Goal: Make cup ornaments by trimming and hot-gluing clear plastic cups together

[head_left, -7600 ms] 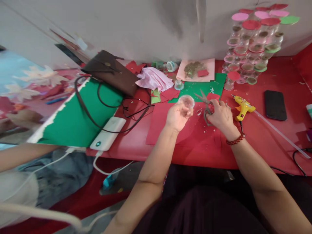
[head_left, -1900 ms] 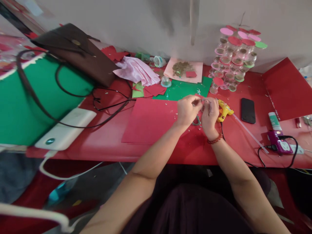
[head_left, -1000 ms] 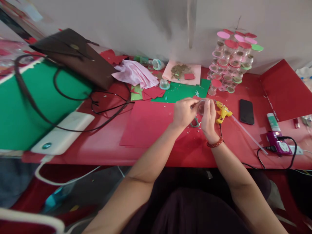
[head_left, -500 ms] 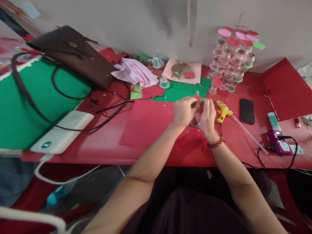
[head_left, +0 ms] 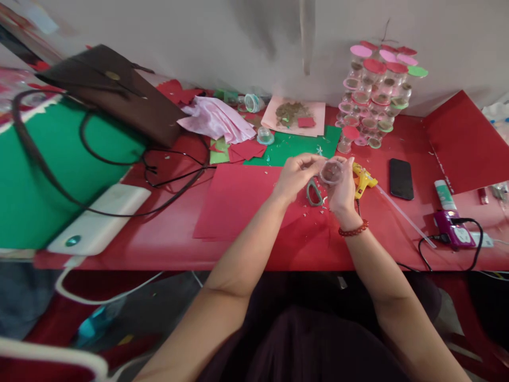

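Note:
A small clear plastic cup (head_left: 331, 172) with a round rim is held between my two hands, its rim turned up toward me. My left hand (head_left: 296, 178) pinches the cup's left side with thumb and fingers. Curled around its right side and underneath is my right hand (head_left: 342, 188), a beaded bracelet at the wrist. Below the cup lie scissors (head_left: 314, 193), their green-grey handle showing and the blades hidden by my hands. Just right of my right hand rests a yellow glue gun (head_left: 363, 181) with a long clear glue stick in it.
Red sheets (head_left: 234, 201) and a green sheet (head_left: 294, 146) lie on the red table. Behind are a pink cloth (head_left: 218, 119), a small clear dome (head_left: 265, 136) and a stacked cup tower (head_left: 371, 101). A phone (head_left: 401, 179), brown bag (head_left: 115, 93) and power bank (head_left: 99, 220) lie around.
Earlier my right hand held the scissors and my left the cup; the scissors now lie on the table and both hands hold the cup. Just now the cup's rim has turned up into view.

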{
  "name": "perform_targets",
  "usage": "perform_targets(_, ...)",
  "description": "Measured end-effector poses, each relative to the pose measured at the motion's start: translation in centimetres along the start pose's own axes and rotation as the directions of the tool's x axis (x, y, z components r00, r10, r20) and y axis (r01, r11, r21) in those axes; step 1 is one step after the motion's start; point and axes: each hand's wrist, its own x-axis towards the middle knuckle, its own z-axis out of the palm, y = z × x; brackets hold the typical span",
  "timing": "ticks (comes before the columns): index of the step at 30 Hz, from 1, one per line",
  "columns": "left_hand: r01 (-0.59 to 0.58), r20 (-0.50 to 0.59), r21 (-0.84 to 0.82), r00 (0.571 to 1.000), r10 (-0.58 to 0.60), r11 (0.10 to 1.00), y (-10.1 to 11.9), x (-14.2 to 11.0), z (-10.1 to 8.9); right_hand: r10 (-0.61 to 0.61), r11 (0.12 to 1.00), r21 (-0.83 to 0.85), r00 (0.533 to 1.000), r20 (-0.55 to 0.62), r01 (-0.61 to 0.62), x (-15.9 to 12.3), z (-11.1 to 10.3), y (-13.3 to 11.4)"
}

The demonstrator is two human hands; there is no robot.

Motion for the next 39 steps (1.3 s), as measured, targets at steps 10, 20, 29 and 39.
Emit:
perform_targets(10,-0.126,-0.309,0.324,0.923,0.23,0.938,0.1,-0.4,-0.1,0.138,0.953,0.269,0.99,0.035,-0.142,0.1,0.2,-0.2)
perform_targets(20,-0.147,-0.389,0.473,0.85,0.355,0.869,-0.6,-0.1,-0.7,0.055,0.993,0.106,0.996,-0.067,-0.047,-0.6,0.2,-0.7)
perform_targets(29,-0.14,-0.342,0.373,0.898,0.276,0.917,-1.0,-0.1,-0.6,0.068,0.997,0.053,0.995,-0.071,-0.064,-0.7,0.7,-0.8)
perform_targets(39,-0.106,-0.381,0.4,0.884,0.271,0.91,-1.9,0.3,-0.5,-0.086,0.994,-0.079,0.991,-0.1,0.078,-1.1,0.6,-1.2)
